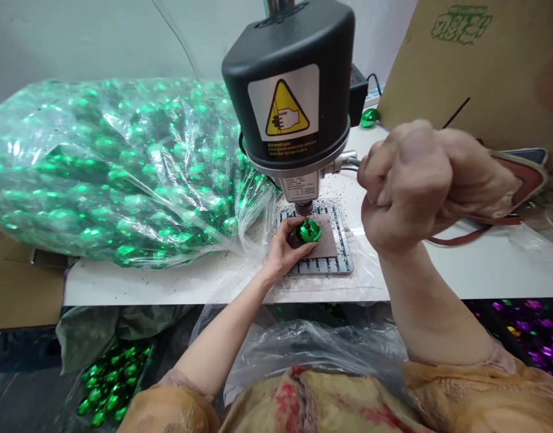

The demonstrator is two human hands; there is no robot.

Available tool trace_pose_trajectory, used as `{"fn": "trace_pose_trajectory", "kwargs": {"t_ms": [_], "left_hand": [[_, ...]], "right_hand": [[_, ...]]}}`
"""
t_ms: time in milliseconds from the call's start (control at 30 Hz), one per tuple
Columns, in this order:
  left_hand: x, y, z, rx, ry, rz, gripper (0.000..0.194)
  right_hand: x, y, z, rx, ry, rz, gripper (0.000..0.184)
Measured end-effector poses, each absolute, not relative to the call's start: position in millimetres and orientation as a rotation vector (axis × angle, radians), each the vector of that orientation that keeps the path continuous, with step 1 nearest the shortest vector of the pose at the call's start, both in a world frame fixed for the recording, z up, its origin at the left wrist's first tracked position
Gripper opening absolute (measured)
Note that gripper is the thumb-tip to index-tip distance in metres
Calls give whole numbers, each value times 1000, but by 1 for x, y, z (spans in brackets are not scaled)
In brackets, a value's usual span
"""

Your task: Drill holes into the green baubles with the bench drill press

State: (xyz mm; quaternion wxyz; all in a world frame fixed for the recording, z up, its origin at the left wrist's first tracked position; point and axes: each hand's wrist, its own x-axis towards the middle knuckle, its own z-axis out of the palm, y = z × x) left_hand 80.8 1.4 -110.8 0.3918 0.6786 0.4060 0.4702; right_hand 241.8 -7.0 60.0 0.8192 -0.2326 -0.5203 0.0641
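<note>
A shiny green faceted ball (311, 231) sits under the bit of a black bench drill press (287, 84). My left hand (286, 245) curls its thumb and fingers around the ball's left side. The drill bit appears to touch the top of the ball. Beneath the ball lies a brownish square pad (329, 243) on the slotted grey base plate (346, 260). Raised at the right of the machine, my right hand (407, 180) is closed in a fist around the drill press lever (351, 159). Most of the lever is hidden inside the fist.
A large clear plastic bag (118, 174) full of green balls fills the table's left. Cardboard (484, 78) stands at the right, near a loose green ball (369, 117) and a brown-edged case (524, 174). Below the table are green balls (109, 385) and purple ones (535, 331).
</note>
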Motion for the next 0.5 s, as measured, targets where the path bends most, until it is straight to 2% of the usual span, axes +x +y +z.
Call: {"fn": "trace_pose_trajectory", "kwargs": {"t_ms": [267,500], "left_hand": [[79,2,-114,1737,1029,1190,56],[80,2,-113,1738,1042,1190,55]], "right_hand": [[242,9,44,-362,-1120,113,62],[245,15,31,-215,-1131,18,59]]}}
